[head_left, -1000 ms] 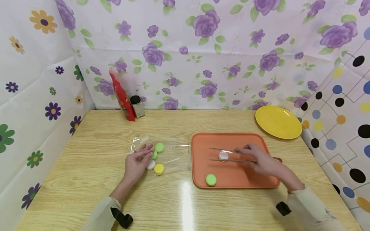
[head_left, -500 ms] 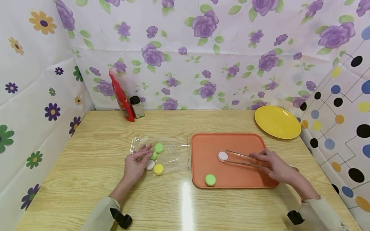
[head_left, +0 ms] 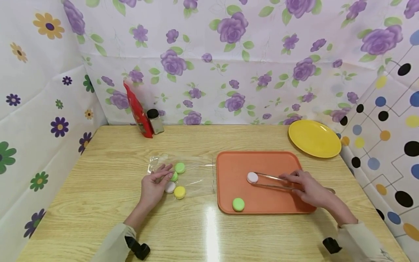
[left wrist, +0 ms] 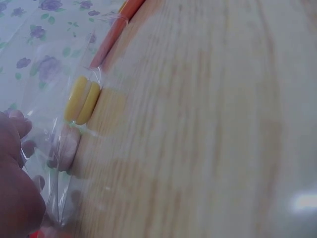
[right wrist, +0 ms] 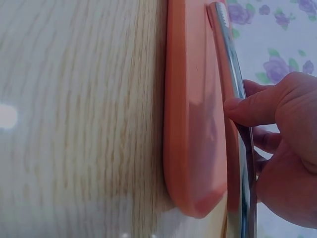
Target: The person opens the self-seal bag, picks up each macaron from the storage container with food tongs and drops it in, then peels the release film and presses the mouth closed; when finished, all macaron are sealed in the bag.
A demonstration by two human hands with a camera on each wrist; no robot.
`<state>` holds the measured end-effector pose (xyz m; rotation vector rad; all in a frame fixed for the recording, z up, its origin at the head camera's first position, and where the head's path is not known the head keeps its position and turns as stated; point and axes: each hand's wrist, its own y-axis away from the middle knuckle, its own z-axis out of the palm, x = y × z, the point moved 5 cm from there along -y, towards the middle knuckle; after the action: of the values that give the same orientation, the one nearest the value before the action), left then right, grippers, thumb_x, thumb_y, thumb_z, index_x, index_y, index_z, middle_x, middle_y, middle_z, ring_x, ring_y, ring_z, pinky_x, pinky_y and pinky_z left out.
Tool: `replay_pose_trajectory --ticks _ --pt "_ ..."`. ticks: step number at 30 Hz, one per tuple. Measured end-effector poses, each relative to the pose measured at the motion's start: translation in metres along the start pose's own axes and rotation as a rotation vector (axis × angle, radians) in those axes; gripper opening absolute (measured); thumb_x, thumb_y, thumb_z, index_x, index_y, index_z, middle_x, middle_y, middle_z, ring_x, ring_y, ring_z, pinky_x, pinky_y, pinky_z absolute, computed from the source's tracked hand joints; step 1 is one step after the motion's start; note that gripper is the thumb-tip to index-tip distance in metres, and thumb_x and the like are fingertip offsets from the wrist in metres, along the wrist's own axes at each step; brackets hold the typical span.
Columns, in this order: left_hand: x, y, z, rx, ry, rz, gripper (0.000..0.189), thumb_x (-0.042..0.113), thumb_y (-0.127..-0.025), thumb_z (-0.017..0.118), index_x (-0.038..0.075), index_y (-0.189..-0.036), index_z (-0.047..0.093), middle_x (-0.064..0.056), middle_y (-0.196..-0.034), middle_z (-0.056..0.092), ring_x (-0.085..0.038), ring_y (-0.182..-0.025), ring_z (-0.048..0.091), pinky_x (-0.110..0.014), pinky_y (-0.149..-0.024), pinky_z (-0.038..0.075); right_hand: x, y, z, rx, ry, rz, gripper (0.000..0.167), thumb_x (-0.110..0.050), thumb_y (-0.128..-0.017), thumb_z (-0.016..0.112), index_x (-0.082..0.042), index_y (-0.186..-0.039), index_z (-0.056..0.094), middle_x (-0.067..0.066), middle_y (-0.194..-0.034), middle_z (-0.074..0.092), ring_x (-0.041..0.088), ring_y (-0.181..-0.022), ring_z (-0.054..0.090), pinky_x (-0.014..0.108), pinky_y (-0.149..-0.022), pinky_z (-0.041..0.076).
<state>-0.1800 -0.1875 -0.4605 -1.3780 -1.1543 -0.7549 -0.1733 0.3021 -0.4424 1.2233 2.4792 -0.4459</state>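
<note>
In the head view my right hand grips metal tongs over the orange tray. The tong tips stand on either side of a pale macaron lying in that tray. A green macaron sits by the tray's near left corner. My left hand pinches the clear plastic bag, inside which several macarons show, among them a yellow macaron and a green macaron. The left wrist view shows the yellow macaron through raised film. Tongs lie between thumb and fingers in the right wrist view.
At the back right stands a yellow plate. A red packet leans at the back left beside a black-lidded jar. Patterned cloth walls enclose the wooden table at the back and both sides.
My right hand has drawn the tongs back to the right, and their tips have narrowed in around the pale macaron. The left hand and the bag have stayed put.
</note>
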Motion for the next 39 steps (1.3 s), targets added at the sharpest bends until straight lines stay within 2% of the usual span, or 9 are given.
replay_pose_trajectory --ticks 6,10,16,23,32,39 --pt "-0.01 -0.001 -0.001 0.001 0.005 0.004 0.008 -0.011 -0.086 0.072 -0.015 -0.093 0.072 -0.031 -0.115 0.065 -0.049 -0.128 0.048 -0.065 -0.115 0.007 -0.002 -0.005 0.003 0.011 0.024 -0.025 0.059 0.014 -0.08 0.073 -0.007 -0.134 0.062 0.007 -0.104 0.055 0.024 -0.092 0.051 0.04 -0.075 0.045" --pt "-0.01 -0.002 -0.001 -0.002 0.012 0.006 0.007 -0.014 -0.086 0.07 -0.017 -0.092 0.07 -0.034 -0.115 0.063 -0.053 -0.128 0.046 -0.067 -0.114 0.006 -0.005 -0.008 0.004 0.033 0.037 -0.051 0.059 0.015 -0.079 0.073 -0.007 -0.133 0.063 0.007 -0.103 0.055 0.023 -0.09 0.051 0.039 -0.074 0.045" --pt "-0.006 -0.001 -0.001 -0.001 0.022 0.014 0.007 -0.009 -0.087 0.072 -0.013 -0.092 0.072 -0.03 -0.115 0.065 -0.048 -0.129 0.048 -0.064 -0.115 0.007 -0.013 -0.014 0.006 0.093 0.079 -0.108 0.059 0.018 -0.076 0.074 -0.004 -0.13 0.064 0.007 -0.1 0.057 0.021 -0.089 0.049 0.04 -0.073 0.042" --pt "-0.007 -0.001 -0.002 0.006 0.019 0.001 0.008 -0.009 -0.087 0.072 -0.013 -0.093 0.072 -0.03 -0.116 0.065 -0.047 -0.129 0.048 -0.062 -0.116 0.008 -0.019 -0.023 0.007 0.088 0.083 -0.075 0.059 0.018 -0.079 0.072 -0.006 -0.132 0.064 0.007 -0.103 0.056 0.02 -0.09 0.05 0.041 -0.073 0.046" --pt "0.021 0.002 0.0 -0.006 0.007 0.001 0.008 -0.014 -0.086 0.069 -0.019 -0.093 0.068 -0.037 -0.116 0.061 -0.056 -0.127 0.045 -0.067 -0.113 0.008 -0.039 -0.047 0.011 0.09 0.076 -0.126 0.058 0.016 -0.08 0.072 -0.01 -0.132 0.065 0.008 -0.102 0.059 0.023 -0.088 0.052 0.043 -0.074 0.045" --pt "0.024 0.002 0.0 -0.008 0.009 -0.005 0.009 -0.014 -0.086 0.07 -0.02 -0.092 0.067 -0.037 -0.116 0.06 -0.057 -0.127 0.044 -0.068 -0.113 0.009 -0.061 -0.073 0.025 0.028 0.048 -0.125 0.056 0.012 -0.085 0.071 -0.012 -0.135 0.064 0.009 -0.103 0.058 0.022 -0.087 0.049 0.039 -0.073 0.042"
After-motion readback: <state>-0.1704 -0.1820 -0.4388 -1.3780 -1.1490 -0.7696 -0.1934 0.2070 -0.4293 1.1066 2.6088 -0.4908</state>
